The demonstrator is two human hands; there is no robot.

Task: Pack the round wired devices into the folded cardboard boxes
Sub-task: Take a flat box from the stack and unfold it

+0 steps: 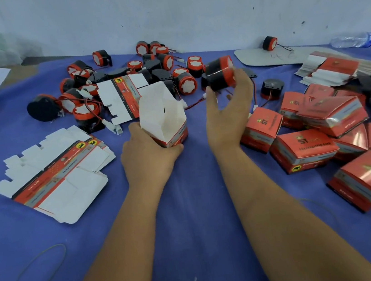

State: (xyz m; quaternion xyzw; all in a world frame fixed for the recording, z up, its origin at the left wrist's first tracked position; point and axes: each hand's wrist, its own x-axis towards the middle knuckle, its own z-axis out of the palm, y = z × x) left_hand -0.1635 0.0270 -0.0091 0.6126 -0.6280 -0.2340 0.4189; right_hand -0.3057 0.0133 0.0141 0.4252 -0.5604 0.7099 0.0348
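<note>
1. Red closed boxes (305, 149) piled at right of frame look packed already.
2. Left hand (148, 155) grips the open box (164, 117) at centre.
3. Right hand (227, 108) pinches a round device (220, 73) above it.
4. Many loose devices (127, 74) and flat cartons (56, 177) remain, upper and left.

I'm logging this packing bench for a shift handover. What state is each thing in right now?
Open box: upright, top flaps open, held by left hand.
Round device: lifted off the cloth, gripped by right hand.
Loose devices: unpacked, heaped.
Flat cartons: unfolded.
Closed boxes: shut, piled at right.
Water bottle: lying down.
</note>
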